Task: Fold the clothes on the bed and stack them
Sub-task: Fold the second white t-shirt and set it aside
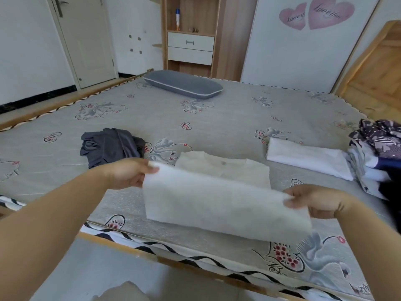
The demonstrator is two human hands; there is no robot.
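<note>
A white shirt point(221, 203) lies near the front edge of the bed point(217, 118), its lower half lifted off the sheet and held over the collar end. My left hand point(130, 173) pinches the lifted edge at its left corner. My right hand point(319, 200) pinches the right corner. A folded white garment point(308, 158) lies to the right. Beyond it at the far right stands a stack of folded clothes point(377, 157), with a dark floral piece on top. A crumpled dark grey garment point(110, 145) lies on the left of the bed.
A grey pillow point(184, 84) lies at the far side of the bed. Behind it stand a wooden shelf unit with drawers point(191, 43), a door point(84, 40) at the left and a wardrobe panel with pink hearts point(316, 14). The wooden bed frame point(134, 249) runs along the near edge.
</note>
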